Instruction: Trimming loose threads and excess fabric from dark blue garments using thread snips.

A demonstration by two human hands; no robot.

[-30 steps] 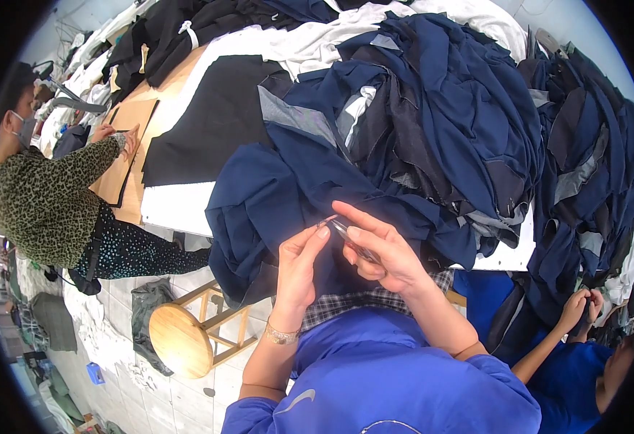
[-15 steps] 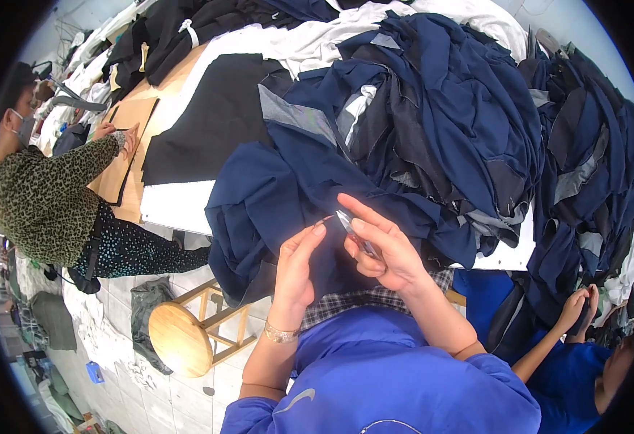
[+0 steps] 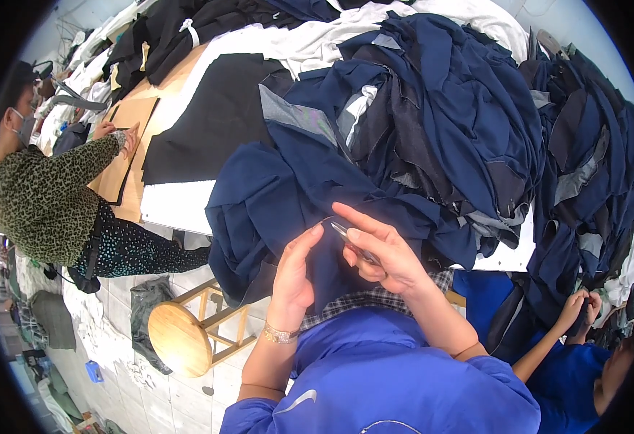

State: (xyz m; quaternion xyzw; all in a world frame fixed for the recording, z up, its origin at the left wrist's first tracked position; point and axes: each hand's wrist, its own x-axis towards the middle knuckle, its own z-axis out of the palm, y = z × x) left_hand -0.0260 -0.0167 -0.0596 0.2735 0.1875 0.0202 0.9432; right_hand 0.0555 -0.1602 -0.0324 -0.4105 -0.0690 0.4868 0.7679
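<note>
While hands (image 3: 293, 278) grip, navy cloth (image 3: 273, 202) rumpled.

You have almost nothing of this kind before you. No sign, screen or readable label shows anywhere on the worktop or among the cloth piles. The one candidate is a small blue box-shaped object (image 3: 94, 372) lying on the tiled floor at your lower left, beside white scraps; whether it is a package you cannot tell, as it is too small.
</note>
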